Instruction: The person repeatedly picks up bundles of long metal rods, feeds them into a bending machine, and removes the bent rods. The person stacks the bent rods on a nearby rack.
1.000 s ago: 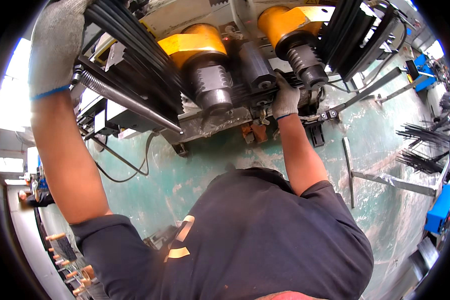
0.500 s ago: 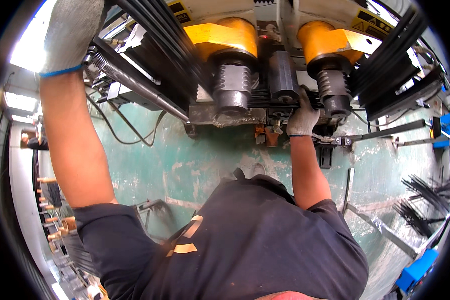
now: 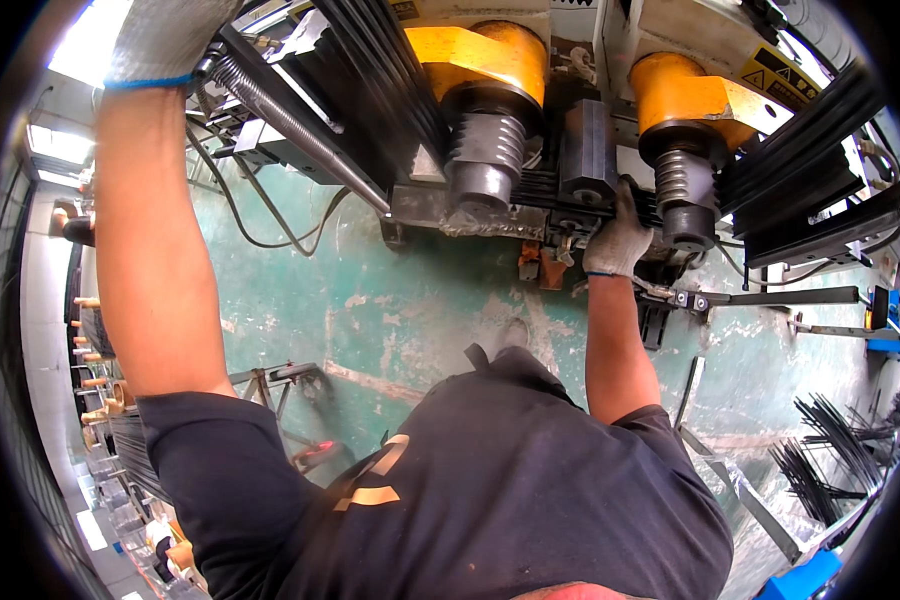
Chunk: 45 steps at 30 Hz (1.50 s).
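My right hand (image 3: pixel 620 243), in a pale knit glove, is closed at the middle of a bundle of thin black rods (image 3: pixel 540 190), just under a dark hexagonal block (image 3: pixel 587 150). On either side stand grooved steel rollers (image 3: pixel 487 160) under yellow arms (image 3: pixel 480 60). The rods rise steeply on the left and right of the machine. My left hand (image 3: pixel 165 40), gloved with a blue cuff edge, reaches to the upper left beside a coil spring (image 3: pixel 270 120). Its fingers are cut off by the picture's edge, so what it touches is hidden.
A metal lever bar (image 3: pixel 780 297) sticks out at the machine's right. More black rods (image 3: pixel 820 450) lie on a metal rack at the lower right, near a blue part (image 3: pixel 805 578). Looped cable (image 3: pixel 270 243) hangs over the green floor (image 3: pixel 390 320). A metal stand (image 3: pixel 280 385) is at my left.
The view has shifted, so the machine sits further right and slightly lower in the picture. My right hand keeps its place at the rods; my left arm stays raised toward the upper left.
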Each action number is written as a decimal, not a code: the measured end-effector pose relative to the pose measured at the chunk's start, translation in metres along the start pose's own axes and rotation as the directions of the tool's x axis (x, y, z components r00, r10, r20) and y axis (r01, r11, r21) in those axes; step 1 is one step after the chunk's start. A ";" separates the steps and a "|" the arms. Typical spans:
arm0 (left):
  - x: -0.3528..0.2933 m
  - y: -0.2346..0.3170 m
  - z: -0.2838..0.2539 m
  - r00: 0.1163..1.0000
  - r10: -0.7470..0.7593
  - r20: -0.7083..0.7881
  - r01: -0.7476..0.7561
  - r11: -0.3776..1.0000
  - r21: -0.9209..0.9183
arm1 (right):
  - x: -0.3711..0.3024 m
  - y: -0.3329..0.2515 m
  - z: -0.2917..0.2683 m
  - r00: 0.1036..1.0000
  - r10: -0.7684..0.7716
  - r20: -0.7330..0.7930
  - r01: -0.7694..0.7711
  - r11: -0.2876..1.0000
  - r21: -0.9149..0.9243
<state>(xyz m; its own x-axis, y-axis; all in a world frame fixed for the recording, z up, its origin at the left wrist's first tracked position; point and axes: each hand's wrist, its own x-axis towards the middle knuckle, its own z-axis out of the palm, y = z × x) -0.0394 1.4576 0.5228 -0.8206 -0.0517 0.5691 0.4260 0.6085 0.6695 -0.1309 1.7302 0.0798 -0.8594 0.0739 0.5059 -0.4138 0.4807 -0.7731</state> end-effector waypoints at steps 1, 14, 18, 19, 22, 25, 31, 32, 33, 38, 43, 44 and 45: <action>0.003 0.002 0.000 0.998 -0.051 -0.025 0.052 0.998 0.045 | -0.001 0.001 -0.001 0.999 -0.014 0.034 0.016 0.998 -0.068; -0.104 0.044 -0.043 0.891 0.395 0.224 -0.269 0.061 0.961 | -0.054 -0.033 -0.076 0.978 0.183 0.097 -0.125 0.894 -0.430; -0.280 0.113 -0.087 0.944 0.331 0.009 -0.074 0.182 0.980 | -0.110 0.013 -0.112 0.980 -0.040 0.196 0.133 0.863 -0.488; -0.321 0.133 -0.086 0.937 0.294 -0.187 0.046 0.426 0.903 | -0.115 0.027 -0.108 0.962 -0.160 0.219 0.247 0.851 -0.462; -0.425 0.179 -0.074 0.621 -0.191 -0.760 0.079 0.980 -0.182 | -0.128 -0.038 -0.077 0.857 -0.400 0.326 0.515 0.698 -0.497; -0.525 0.240 -0.054 0.340 -0.244 -0.908 0.082 0.970 -0.229 | -0.133 -0.065 -0.015 0.798 -0.409 0.442 0.418 0.905 0.082; -0.666 0.349 0.026 -0.100 0.040 -0.994 0.286 0.958 0.009 | -0.234 -0.216 0.019 0.422 -0.737 0.528 0.117 0.622 0.774; -0.682 0.379 0.035 -0.188 0.067 -0.980 0.315 0.949 0.004 | -0.261 -0.254 0.007 0.414 -0.740 0.530 0.071 0.606 0.792; -0.697 0.408 0.046 -0.282 0.094 -0.955 0.347 0.938 -0.010 | -0.290 -0.288 -0.004 0.394 -0.746 0.537 0.028 0.593 0.804; -0.781 0.507 0.085 -0.457 0.346 -0.819 0.428 0.893 0.139 | -0.388 -0.453 -0.120 0.252 -0.584 0.771 -0.693 0.447 0.566; -0.867 0.612 0.112 -0.632 0.447 -0.633 0.381 0.890 0.248 | -0.476 -0.585 -0.226 0.161 -0.881 0.445 -0.156 0.423 0.893; -0.898 0.638 0.124 -0.597 0.528 -0.605 0.462 0.842 0.278 | -0.511 -0.612 -0.254 0.172 -0.926 0.337 -0.200 0.302 0.932; -0.913 0.664 0.116 -0.600 0.548 -0.582 0.470 0.831 0.297 | -0.534 -0.642 -0.249 0.154 -0.973 0.173 -0.124 0.155 0.980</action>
<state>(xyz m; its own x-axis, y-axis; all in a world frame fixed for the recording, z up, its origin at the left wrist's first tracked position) 0.9488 2.0006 0.3922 0.9480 -0.0966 0.3031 -0.1450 0.7168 0.6820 0.6683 1.5994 0.4012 0.2183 -0.6075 0.7637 -0.2521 -0.7911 -0.5573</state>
